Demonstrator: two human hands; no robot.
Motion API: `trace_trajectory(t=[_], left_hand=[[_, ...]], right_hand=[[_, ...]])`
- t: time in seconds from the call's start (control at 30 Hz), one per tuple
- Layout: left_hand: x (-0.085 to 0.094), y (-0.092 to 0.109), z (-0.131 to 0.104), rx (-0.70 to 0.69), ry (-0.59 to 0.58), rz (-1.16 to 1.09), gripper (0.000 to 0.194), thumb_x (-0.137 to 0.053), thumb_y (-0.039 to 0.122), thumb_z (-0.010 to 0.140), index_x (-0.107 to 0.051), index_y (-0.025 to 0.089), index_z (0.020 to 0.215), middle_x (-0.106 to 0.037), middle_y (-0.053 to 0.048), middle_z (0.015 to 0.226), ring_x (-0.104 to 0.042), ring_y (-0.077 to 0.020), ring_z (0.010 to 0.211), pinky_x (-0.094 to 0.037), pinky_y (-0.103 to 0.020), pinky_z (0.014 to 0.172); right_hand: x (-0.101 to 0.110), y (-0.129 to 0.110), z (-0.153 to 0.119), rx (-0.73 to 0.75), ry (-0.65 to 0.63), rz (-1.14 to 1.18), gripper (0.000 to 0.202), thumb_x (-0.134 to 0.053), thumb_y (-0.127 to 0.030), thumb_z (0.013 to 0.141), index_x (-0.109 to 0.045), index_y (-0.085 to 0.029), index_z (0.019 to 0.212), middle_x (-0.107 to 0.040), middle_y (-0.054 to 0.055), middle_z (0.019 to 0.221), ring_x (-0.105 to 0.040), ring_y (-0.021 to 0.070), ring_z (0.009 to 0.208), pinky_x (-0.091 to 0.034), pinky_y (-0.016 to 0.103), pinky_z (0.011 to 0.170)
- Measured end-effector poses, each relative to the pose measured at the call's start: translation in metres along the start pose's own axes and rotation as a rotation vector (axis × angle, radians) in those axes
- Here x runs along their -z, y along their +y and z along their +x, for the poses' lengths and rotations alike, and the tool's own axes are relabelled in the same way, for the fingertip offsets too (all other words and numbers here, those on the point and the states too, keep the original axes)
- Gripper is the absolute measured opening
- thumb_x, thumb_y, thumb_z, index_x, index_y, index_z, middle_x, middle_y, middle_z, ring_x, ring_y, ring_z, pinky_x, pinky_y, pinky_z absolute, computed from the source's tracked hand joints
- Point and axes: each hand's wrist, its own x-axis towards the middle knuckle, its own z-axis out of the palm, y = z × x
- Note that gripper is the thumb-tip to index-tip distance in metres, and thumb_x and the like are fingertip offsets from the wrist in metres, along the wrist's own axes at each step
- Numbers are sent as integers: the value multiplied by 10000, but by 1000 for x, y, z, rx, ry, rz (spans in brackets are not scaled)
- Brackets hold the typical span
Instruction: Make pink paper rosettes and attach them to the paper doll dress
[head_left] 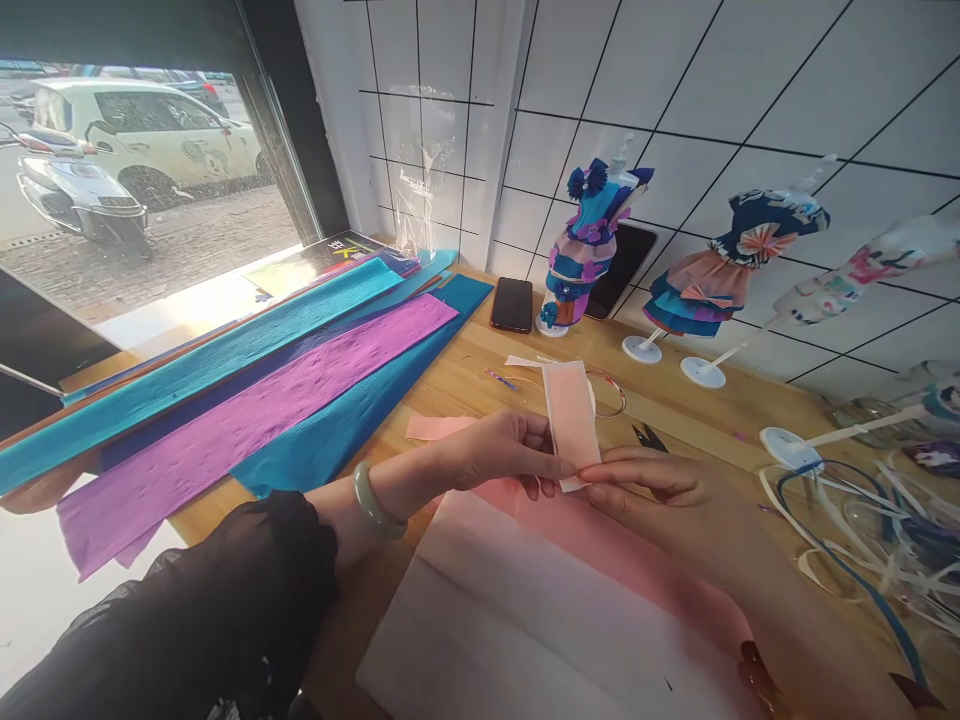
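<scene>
A small strip of peach crepe paper [574,415] with a pale edge stands upright between my two hands. My left hand [506,452], below a jade-green bangle [373,505], grips its lower left side with thumb and fingers. At the bottom right corner my right hand [660,490] pinches the same strip. Beneath the hands lies a large pink and white sheet [495,600]. Another peach paper piece [439,428] rests on the table behind my left wrist. Dark scissors [649,437] lie just beyond my right hand, partly hidden by it.
Long teal, purple and blue paper strips [300,390] cover the left side. Along the tiled wall stand a phone [513,304] and miniature dresses on stands, one blue and purple [581,255], one peach and navy [712,270]. Tangled ribbons [862,540] lie at right.
</scene>
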Motion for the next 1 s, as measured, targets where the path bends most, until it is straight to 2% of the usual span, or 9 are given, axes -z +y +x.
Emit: trace_trajectory(t=[0.23, 0.47, 0.67, 0.83, 1.0], left_hand=[[0, -1, 0, -21, -8, 20, 236, -705, 326, 684, -609, 128, 771, -601, 9, 628, -556, -65, 554, -456, -193, 539], [2, -2, 0, -8, -53, -14, 228, -694, 293, 698, -615, 136, 843, -641, -20, 739, -604, -92, 661, -501, -208, 588], [1, -2, 0, -17, -52, -15, 176, -691, 236, 696, -624, 132, 821, -633, -6, 697, -591, -80, 620, -499, -194, 566], [1, -1, 1, -20, -48, 0, 163, -694, 231, 686, -639, 130, 801, -637, -6, 678, -589, -82, 603, -497, -197, 554], [1, 1, 0, -11, -49, 11, 160, -686, 216, 688, -642, 136, 820, -641, -10, 724, -591, -83, 616, -493, -197, 549]], right_hand=[[2, 2, 0, -16, -35, 33, 124, -659, -374, 713, -751, -308, 764, -716, 31, 870, -655, 231, 788, -542, 345, 695], [3, 2, 0, -14, -68, 50, 141, -663, -376, 720, -748, -287, 788, -716, 20, 901, -655, 207, 804, -529, 305, 710], [-1, -2, 0, -16, 21, 22, 120, -690, -384, 678, -744, -281, 708, -719, 13, 841, -656, 199, 754, -525, 290, 671], [-7, -11, -2, -75, 124, 34, 115, -703, -387, 642, -728, -274, 643, -722, 24, 791, -651, 203, 690, -525, 307, 625], [-10, -14, -3, -170, 157, 78, 92, -706, -357, 621, -709, -265, 617, -718, 13, 743, -648, 188, 665, -518, 289, 608]])
